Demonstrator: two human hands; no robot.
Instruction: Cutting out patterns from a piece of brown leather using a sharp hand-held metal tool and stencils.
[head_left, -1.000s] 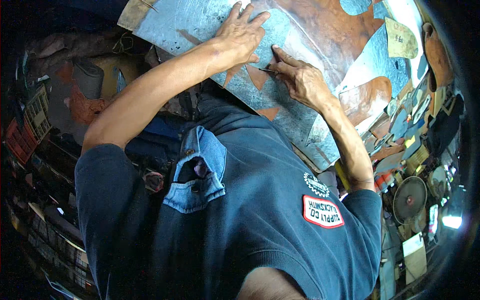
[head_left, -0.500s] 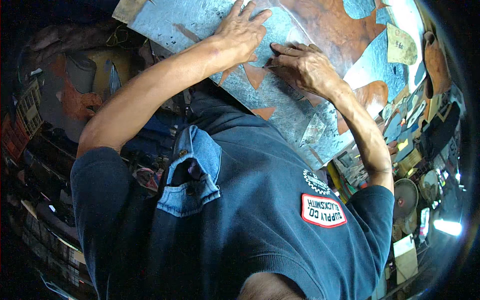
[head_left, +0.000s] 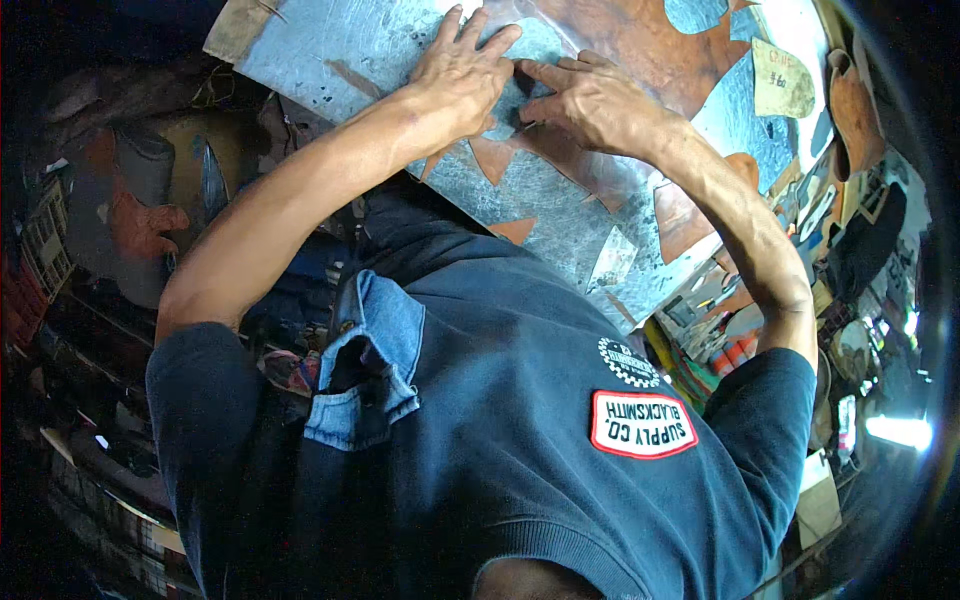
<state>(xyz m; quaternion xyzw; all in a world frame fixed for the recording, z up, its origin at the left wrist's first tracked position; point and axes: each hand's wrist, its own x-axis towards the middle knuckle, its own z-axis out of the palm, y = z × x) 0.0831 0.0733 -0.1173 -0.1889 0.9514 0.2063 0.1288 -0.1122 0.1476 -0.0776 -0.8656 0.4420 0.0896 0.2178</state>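
Note:
A pale, scuffed metal-looking work board point(head_left: 310, 60) lies tilted across the top of the view. My left hand point(head_left: 463, 78) rests flat on it with the fingers spread. Close on its right, my right hand point(head_left: 595, 105) reaches in with the index finger stretched toward the left fingers and the thumb apart from it. A dark patch shows between that thumb and finger; whether it is a thing or a shadow is unclear. Brown leather point(head_left: 690, 70) with cut-out gaps spreads beyond my right hand. Pointed leather scraps point(head_left: 492, 160) lie just below my hands.
Another leather scrap point(head_left: 513, 230) and a pale translucent piece point(head_left: 612, 258) lie near the board's lower edge. A cream card pattern point(head_left: 783, 80) sits at the upper right, beside a curled brown leather piece point(head_left: 857, 115). Cluttered tools and materials fill the right side, near a bright lamp point(head_left: 900, 432).
Both hands and the board have shifted slightly up and left in view. My right hand has moved closer to the left, its index finger and thumb now farther apart.

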